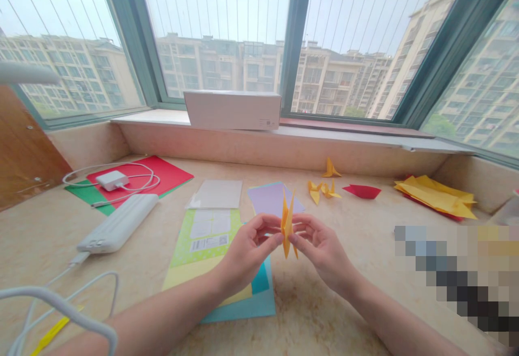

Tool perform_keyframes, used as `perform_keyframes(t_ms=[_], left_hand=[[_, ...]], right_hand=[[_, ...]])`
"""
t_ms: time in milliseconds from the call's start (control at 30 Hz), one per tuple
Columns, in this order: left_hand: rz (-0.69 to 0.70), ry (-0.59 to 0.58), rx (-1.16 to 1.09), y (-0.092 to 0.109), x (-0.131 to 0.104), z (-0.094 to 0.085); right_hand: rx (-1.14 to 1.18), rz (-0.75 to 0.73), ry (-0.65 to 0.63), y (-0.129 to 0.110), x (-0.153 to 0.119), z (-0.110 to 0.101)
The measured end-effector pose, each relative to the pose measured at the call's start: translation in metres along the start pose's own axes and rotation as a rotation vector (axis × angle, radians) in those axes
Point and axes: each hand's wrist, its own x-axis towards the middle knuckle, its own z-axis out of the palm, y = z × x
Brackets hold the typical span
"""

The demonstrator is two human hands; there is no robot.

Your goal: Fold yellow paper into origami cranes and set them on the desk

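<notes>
A folded yellow origami piece (287, 226), with narrow points at top and bottom, is held upright above the counter. My left hand (259, 242) pinches it from the left side, thumb toward me. From the other side my right hand (320, 240) grips it between thumb and fingers. Just behind the hands lies lilac paper (271, 196). Under my left forearm are blue paper (259, 304) and a green printed packet (184, 242). Several small folded yellow origami pieces (324, 189) and a red folded paper (363, 191) sit farther back on the right.
At the left stand a white power bank (117, 223) and a charger (112, 180) with cables, over red paper (170, 175). A yellow paper stack (436, 196) lies at the right. A white box (233, 111) rests on the windowsill. A pale cable (60, 304) loops near my left forearm.
</notes>
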Motion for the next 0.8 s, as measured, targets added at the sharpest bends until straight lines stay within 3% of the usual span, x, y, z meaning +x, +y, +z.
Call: perform_keyframes(t_ms=[133,333,500,800], left_hand=[[-0.027,0.019,-0.159,0.0009,0.0004,0.0027],[-0.03,0.038,-0.229,-0.0004,0.0013,0.0032],[-0.051,0.055,-0.17,-0.0043,0.0032,0.0004],[-0.035,0.054,-0.089,-0.0025,0.0033,-0.0001]], right_hand=[[0.023,-0.005,0.041,0.001,0.0005,-0.0013],[-0.008,-0.076,0.051,-0.0011,-0.0013,-0.0007],[-0.002,-0.115,0.087,0.0002,-0.0007,-0.0013],[0.071,-0.025,0.1,-0.0045,-0.0025,0.001]])
